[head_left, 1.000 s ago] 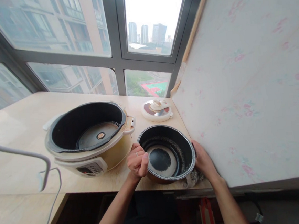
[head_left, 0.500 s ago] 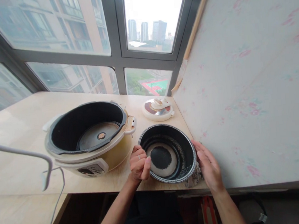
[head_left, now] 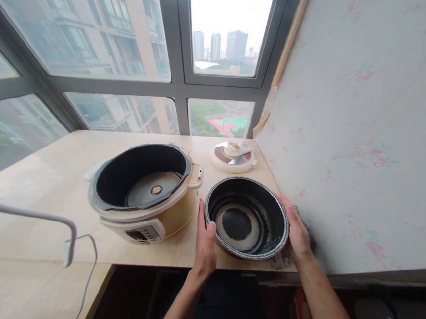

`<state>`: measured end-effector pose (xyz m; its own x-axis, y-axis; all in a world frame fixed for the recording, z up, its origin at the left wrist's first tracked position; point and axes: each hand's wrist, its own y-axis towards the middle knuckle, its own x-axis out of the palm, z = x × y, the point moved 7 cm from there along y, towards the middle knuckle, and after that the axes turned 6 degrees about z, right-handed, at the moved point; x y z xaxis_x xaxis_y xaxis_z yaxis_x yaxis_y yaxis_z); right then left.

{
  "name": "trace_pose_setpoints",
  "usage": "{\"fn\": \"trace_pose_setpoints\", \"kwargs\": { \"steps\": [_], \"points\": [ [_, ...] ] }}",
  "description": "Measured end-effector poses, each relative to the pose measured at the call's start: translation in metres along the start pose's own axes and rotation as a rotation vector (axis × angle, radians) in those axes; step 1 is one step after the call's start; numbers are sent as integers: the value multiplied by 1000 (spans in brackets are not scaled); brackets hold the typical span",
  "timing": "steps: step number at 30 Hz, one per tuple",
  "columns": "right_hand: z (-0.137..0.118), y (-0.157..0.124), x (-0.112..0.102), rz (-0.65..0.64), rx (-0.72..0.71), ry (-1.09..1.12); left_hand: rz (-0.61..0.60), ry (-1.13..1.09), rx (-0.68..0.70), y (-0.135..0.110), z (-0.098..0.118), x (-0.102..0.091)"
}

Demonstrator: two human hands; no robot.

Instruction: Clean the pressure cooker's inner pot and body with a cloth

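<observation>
A black inner pot [head_left: 247, 218] with a worn, whitish bottom sits near the front edge of the wooden counter [head_left: 46, 192]. My left hand [head_left: 205, 241] lies against its left wall with the fingers stretched out and the thumb on the rim. My right hand [head_left: 295, 229] presses flat against its right wall. Both hands clasp the pot between them. The cream rice cooker body [head_left: 145, 196] stands open just left of the pot, with its heating plate showing.
A round lid part [head_left: 234, 156] lies behind the pot near the window. A pale patterned wall panel [head_left: 360, 118] rises close on the right. A crumpled grey cloth [head_left: 280, 258] lies under the pot's right edge. A white cord and bar [head_left: 68, 239] hang at the left.
My left hand has uncurled from a loose fist and now lies flat against the pot's left side. My right hand has settled flat on the right side. The view has shifted a little.
</observation>
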<state>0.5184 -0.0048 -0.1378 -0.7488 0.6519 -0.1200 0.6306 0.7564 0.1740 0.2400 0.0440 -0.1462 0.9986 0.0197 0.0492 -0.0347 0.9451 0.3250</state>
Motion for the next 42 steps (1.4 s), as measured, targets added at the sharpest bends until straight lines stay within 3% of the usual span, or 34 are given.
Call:
{"fn": "trace_pose_setpoints", "kwargs": {
  "steps": [3,10,16,24,28,32,36,42],
  "points": [
    [2,-2,0,35,38,12,41,-11,-141,-5,-8,10],
    [-12,-10,-3,58,-15,106,62,-80,-155,-4,8,23],
    [-66,-18,-19,211,-10,333,-41,-194,-26,5,64,40],
    [-167,-20,-20,212,-254,441,-150,-317,183,30,157,38],
    [-212,-5,-3,185,-353,466,-128,-349,268,55,194,23],
    [-255,9,29,123,-458,520,-90,-347,313,84,218,-4],
    [-281,14,75,61,-426,651,50,-266,334,108,232,-50],
    [-298,7,158,-137,-389,584,260,-167,317,130,235,-124]
  ]
}}
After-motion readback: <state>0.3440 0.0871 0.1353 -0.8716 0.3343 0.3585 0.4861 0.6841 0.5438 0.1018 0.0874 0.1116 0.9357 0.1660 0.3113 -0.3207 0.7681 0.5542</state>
